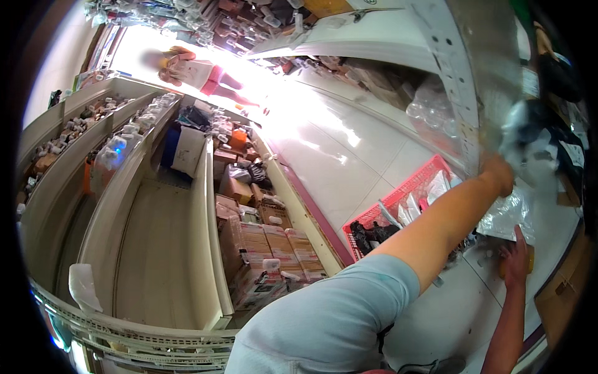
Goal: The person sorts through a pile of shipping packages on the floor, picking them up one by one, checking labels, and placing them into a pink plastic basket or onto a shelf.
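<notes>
My left hand [499, 175] reaches out past a pink plastic basket [395, 191], its fingers bent beside a blurred, partly clear plastic item [518, 128]. Blur and the turn of the hand hide what its fingers grip, if anything. Just below it lies a clear plastic bag or wrapped package [507, 216]. My right hand [515, 262] has its fingers apart, with the extended index finger at the lower edge of that package. A yellowish round object [530, 260], partly hidden, shows behind the right hand. White and black plastic-wrapped packets [373, 233] fill the basket.
Metal shelving [212, 262] with taped cardboard boxes [266, 243] and small packets stands at the left. A perforated metal upright [460, 79] rises near my left hand. Black packages [558, 126] and cardboard [560, 285] line the right side. A person [196, 72] stands by the bright doorway.
</notes>
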### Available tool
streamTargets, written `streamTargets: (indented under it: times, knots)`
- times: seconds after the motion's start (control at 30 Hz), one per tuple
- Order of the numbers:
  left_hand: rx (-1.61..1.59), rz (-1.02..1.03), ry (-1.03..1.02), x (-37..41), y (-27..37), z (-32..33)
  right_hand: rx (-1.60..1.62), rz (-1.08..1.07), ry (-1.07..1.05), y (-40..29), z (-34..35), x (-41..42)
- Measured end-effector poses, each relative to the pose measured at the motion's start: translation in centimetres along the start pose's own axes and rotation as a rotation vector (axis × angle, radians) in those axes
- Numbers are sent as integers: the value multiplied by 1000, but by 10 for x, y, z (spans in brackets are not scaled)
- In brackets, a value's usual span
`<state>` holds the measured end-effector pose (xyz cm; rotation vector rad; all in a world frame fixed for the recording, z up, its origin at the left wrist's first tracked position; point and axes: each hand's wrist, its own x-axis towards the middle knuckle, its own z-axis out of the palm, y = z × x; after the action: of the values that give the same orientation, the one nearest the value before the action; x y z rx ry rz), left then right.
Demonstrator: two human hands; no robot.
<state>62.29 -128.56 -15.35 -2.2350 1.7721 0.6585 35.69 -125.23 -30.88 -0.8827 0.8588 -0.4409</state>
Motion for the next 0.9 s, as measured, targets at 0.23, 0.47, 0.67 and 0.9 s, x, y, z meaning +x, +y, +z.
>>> streamTargets:
  times: [0.23,0.47,0.67,0.9]
  knots:
    - [-241,82,529,-18,14,56,395,21,103,-30,-27,-10]
    - [-534,269,665,-125,-3,-30,176,-90,184,-64,-65,-14]
    - [-1131,49,380,-220,-81,-54,-434,-243,280,-138,8,-51]
    - [-1076,-348,30,-278,-151,-12,-257,-205,214,-117,-34,-63]
